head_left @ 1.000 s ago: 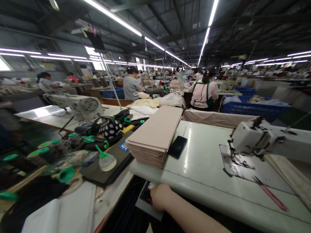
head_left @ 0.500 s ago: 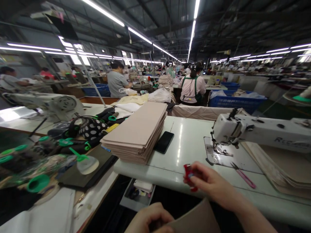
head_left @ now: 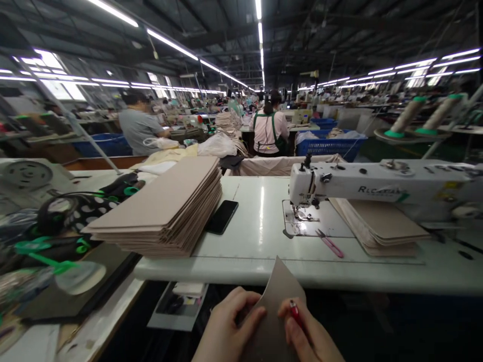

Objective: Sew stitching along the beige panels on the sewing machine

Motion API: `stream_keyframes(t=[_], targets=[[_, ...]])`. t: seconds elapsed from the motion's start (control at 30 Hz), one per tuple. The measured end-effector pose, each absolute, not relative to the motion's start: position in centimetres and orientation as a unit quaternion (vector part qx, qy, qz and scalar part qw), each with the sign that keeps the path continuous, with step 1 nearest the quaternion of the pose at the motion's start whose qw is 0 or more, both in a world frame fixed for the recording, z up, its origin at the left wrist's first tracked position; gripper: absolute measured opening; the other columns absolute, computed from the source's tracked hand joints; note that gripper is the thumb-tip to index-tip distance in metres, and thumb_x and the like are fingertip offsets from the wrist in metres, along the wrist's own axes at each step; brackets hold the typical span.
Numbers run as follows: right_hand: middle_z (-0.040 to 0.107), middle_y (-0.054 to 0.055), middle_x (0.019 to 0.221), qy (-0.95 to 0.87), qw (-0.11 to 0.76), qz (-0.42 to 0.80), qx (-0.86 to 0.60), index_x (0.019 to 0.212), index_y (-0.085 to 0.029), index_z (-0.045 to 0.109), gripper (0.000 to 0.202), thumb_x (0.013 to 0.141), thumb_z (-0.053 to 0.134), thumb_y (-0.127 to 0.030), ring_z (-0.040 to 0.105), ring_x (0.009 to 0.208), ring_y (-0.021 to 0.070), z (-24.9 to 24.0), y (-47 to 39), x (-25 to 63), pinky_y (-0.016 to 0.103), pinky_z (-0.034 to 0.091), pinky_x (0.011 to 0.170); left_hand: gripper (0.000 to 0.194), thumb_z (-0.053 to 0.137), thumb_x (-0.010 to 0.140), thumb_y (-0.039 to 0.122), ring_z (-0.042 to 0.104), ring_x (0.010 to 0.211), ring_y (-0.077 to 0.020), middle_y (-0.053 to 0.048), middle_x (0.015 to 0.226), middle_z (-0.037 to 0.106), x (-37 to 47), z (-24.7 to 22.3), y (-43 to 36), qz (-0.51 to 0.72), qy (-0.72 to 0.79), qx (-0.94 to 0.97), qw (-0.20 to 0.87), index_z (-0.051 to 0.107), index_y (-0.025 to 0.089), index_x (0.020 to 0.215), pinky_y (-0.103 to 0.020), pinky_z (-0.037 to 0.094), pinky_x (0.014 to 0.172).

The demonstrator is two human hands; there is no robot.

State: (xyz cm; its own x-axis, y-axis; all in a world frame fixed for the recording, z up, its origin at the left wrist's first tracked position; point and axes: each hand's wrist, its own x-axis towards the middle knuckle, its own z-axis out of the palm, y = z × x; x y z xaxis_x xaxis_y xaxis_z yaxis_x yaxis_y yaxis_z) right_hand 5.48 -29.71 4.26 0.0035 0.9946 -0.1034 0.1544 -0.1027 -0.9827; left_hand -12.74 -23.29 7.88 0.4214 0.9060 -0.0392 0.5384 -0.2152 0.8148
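One beige sheet [head_left: 278, 296] is held up just in front of the near edge of the surface [head_left: 243, 246], its pointed corner rising across that edge in view; whether it touches the edge, I cannot tell. The left hand [head_left: 237, 319] grips the sheet's left side, thumb toward the right and fingers curled. The right hand [head_left: 304, 327] is closed around a small red object [head_left: 295, 312], its fingertips at the sheet's right side.

To the left, below the surface's front edge, an open drawer [head_left: 171, 322] juts out near the left hand, small items inside. Above it, the tall beige stack [head_left: 162, 201] stands on the surface's left end, its layers uneven along the right side. The black phone [head_left: 223, 217] lies just beside that side. From the phone to the sewing machine [head_left: 339, 178] there is a bare strip of surface, open right down to the front edge. The pink snips [head_left: 332, 245] lie at the needle plate's near edge, blades toward the machine's head. Farther right, a lower beige pile [head_left: 387, 221] sits partly beneath the machine's arm, with bare surface between it and the front edge.

Left of the tall stack, a green-topped bottle [head_left: 81, 277] rests on dark folded material [head_left: 49, 304].
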Motion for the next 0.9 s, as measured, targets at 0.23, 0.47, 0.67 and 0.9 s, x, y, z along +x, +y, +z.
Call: stream_keyframes(t=[0.23,0.47,0.67,0.9], targets=[[0.039,-0.006,0.062,-0.341,0.462,0.647,-0.502,0.089,-0.023,0.052,0.053,0.082,0.043,-0.076,0.036,0.050,0.0101,3.3,-30.9,5.7,0.023,0.033,0.048,0.018,0.052,0.094,0.028,0.060,0.078,-0.0163,-0.002,0.084,0.062,-10.4,6.9,-25.1,0.226,0.475,0.745,0.411,0.068,0.021,0.093,-0.023,0.044,0.069],[0.026,-0.007,0.047,-0.284,0.410,0.706,-0.503,0.057,-0.019,0.048,0.066,0.083,0.033,-0.079,0.022,0.042,0.0076,2.3,-31.1,6.1,0.023,0.017,0.043,0.014,0.059,0.091,0.031,0.061,0.081,-0.0160,0.001,0.088,0.068,-9.9,6.1,-25.8,0.205,0.482,0.729,0.442,0.070,0.025,0.096,-0.022,0.044,0.073],[0.028,-0.007,0.049,-0.268,0.426,0.681,-0.532,0.057,-0.020,0.046,0.065,0.082,0.035,-0.079,0.024,0.044,0.0080,1.3,-31.1,5.9,0.023,0.019,0.044,0.015,0.061,0.089,0.033,0.063,0.080,-0.0172,0.000,0.087,0.071,-9.4,6.2,-25.9,0.194,0.492,0.704,0.473,0.072,0.024,0.094,-0.022,0.046,0.072],[0.031,-0.006,0.049,-0.251,0.452,0.659,-0.546,0.054,-0.019,0.045,0.063,0.084,0.037,-0.074,0.026,0.043,0.0076,0.8,-31.0,5.5,0.023,0.020,0.044,0.024,0.064,0.085,0.039,0.066,0.079,-0.0198,-0.004,0.086,0.073,-9.3,5.4,-25.7,0.197,0.483,0.656,0.545,0.073,0.019,0.095,-0.024,0.050,0.071]])
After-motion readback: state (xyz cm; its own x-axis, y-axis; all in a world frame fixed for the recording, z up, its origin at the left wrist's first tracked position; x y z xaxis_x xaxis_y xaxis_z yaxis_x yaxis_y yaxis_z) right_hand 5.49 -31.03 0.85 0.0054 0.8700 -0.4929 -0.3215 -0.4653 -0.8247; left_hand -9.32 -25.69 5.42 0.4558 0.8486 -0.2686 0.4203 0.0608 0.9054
